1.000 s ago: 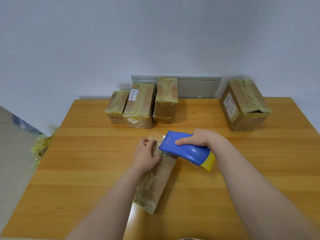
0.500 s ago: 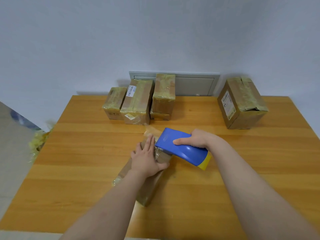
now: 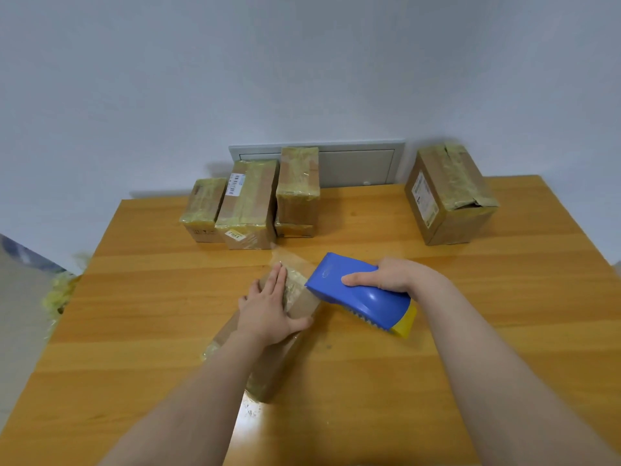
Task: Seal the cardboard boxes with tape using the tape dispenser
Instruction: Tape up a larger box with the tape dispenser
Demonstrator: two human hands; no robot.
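Change since a second ago: the left hand (image 3: 268,307) has gone from curling round the far end of the cardboard box (image 3: 304,302) to lying flat on its top. The box's near end has swung a little to the left.
Head view, hands: the left hand lies spread, fingers straight and pointing away, thumb out along the box's right edge, pressing down. The right hand (image 3: 386,275) grips the tape dispenser (image 3: 356,297) from above, fingers wrapped over its blue body.
Head view, dispenser: its blue nose sits just beside the left fingertips, at the far end of the box; its yellow tail points toward the person.
Head view, tape: a clear strip (image 3: 289,260) shows past the far end of the box, toward the back of the desk (image 3: 134,314). Whether it is cut cannot be told.
Head view, other boxes: three taped boxes (image 3: 248,203) stand together at the back. A larger box (image 3: 450,196) stands well apart at the back right, taped, with one edge looking torn open.
Progress: the back three look sealed. The box in hand seems near its end, the tape being smoothed. The larger box may need more tape.
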